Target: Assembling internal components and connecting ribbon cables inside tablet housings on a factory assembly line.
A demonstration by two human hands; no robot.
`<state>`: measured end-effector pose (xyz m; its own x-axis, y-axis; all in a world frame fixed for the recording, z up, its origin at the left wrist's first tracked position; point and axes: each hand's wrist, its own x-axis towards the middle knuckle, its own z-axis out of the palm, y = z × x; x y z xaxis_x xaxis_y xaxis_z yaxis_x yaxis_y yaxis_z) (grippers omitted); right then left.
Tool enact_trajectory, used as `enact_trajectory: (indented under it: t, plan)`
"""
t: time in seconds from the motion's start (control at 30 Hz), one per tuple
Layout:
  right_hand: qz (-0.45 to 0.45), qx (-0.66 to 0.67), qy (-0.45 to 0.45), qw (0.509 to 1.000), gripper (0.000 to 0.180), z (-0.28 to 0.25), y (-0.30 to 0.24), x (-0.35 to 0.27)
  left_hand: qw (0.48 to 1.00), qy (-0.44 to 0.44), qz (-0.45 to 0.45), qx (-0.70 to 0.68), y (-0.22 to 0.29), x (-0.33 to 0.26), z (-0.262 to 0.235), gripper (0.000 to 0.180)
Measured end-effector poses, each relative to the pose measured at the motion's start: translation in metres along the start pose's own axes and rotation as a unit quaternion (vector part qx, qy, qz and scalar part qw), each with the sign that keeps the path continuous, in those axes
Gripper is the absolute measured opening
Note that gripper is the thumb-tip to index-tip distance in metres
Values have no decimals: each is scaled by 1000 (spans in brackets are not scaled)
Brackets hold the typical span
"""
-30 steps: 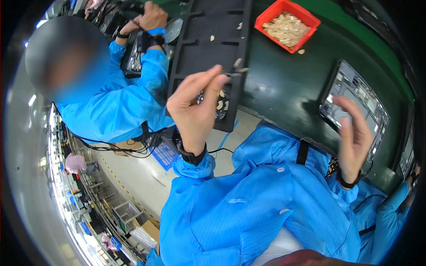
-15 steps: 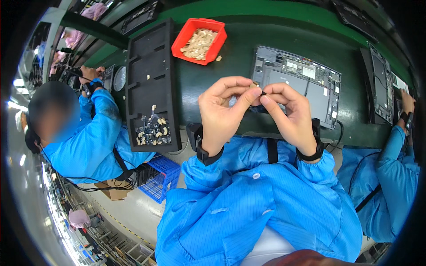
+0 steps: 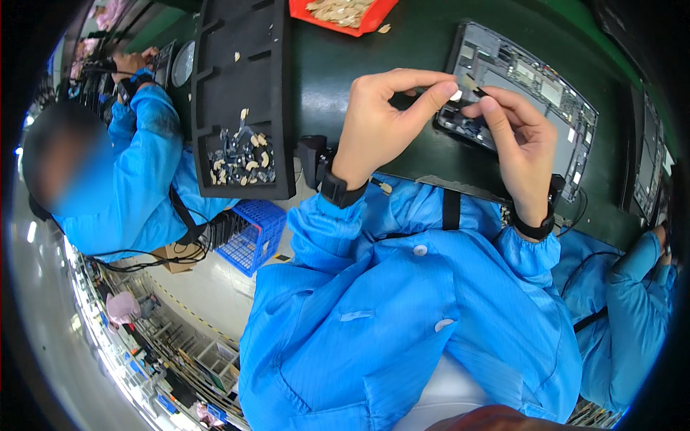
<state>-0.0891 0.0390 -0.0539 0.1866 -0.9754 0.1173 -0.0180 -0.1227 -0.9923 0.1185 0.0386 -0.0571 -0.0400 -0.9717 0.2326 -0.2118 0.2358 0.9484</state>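
My right hand (image 3: 523,136) pinches a small dark part with a pale tan end (image 3: 470,82) between thumb and forefinger. Beside it, thumb and forefinger of my left hand (image 3: 392,118) are closed near that part; a whitish spot shows under the thumb tip, but I cannot tell what it is. Both hands are over the near left corner of an opened laptop base (image 3: 550,92), whose circuit board and dark battery are exposed. A small tan piece (image 3: 386,188) appears against my blue clothing, near my left wrist.
To the left, a black compartmented tray (image 3: 284,108) holds small dark parts and tan pieces. A red bin (image 3: 346,29) of tan flakes stands at the back. Co-workers in blue sit on both sides. A blue crate (image 3: 248,237) is on the floor; another opened laptop (image 3: 647,161) lies far right.
My view has shifted, so the bench and tray sit higher in it. My hands, close together before, have drawn apart a little and are nearer the laptop's left edge.
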Motion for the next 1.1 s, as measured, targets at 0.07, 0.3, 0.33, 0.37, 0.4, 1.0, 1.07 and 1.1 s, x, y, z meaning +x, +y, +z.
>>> enact_trajectory:
  t: [0.07,0.3,0.33,0.37,0.4,1.0,1.07,1.1]
  plan:
    - [3,-10,-10,1000,23,3,-2,-3,996,-7,-65,-56,-12,-1,-3,22]
    - [26,0,-36,999,21,-2,-16,-15,992,48,66,101,28,-31,-28,24]
    - [20,-4,-32,999,21,-5,-18,-16,990,-14,42,132,31,-43,-40,33]
    - [13,-9,-27,1000,22,-7,-18,-17,991,-14,44,125,31,-57,-43,33]
    - [20,-2,-19,1000,22,-10,-18,-19,966,-60,13,251,28,-74,-45,39]
    - [-117,-25,-76,990,27,-50,-54,-89,881,93,49,461,-105,25,0,58]
    - [-111,-39,-106,987,26,-44,-48,-96,882,132,29,452,-121,44,4,56]
    - [-102,-62,-118,986,25,-42,-50,-104,887,148,39,437,-119,56,5,53]
